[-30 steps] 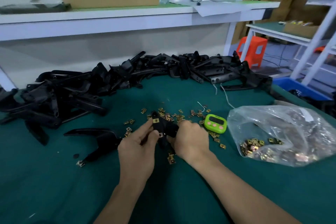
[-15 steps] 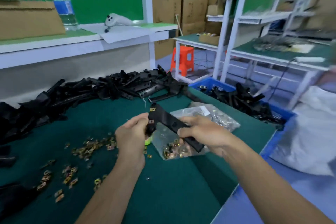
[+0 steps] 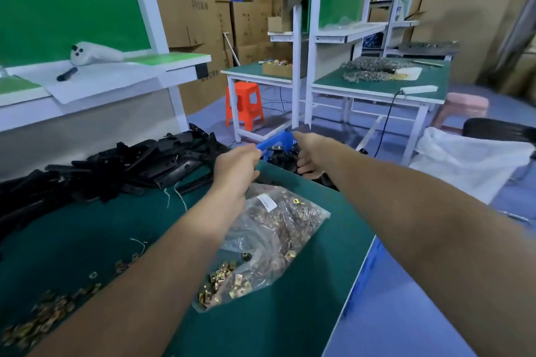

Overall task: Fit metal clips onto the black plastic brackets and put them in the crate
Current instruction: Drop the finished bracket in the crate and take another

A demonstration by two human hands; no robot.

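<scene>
Now both arms are stretching out past the far right corner of the desk point(image 3: 342, 255), where the blue crate point(image 3: 275, 140) is sitting just beyond the desk's edge and lower than its top. The right hand point(image 3: 311, 153) is hanging inside the crate, its fingers point(image 3: 307, 169) loose and pointing downward over the black brackets point(image 3: 280, 157) lying in there. It is clasping nothing that shows.

The left hand point(image 3: 236, 166) is sitting at the crate's near rim with its back to the camera and its fingers curled in. I cannot tell whether it is gripping the rim or only touching it.

A long heap of brackets point(image 3: 130, 165) is lying along the desk's far edge, running toward the far left. The clear bag of metal clips point(image 3: 269, 240) is lying near the right edge, just beside the left forearm, with its mouth facing the near edge. Loose clips point(image 3: 43, 317) are lying scattered toward the near left corner.

Beyond the crate an orange stool point(image 3: 245, 107) is standing on the floor beside another green-topped table point(image 3: 377, 87).
</scene>
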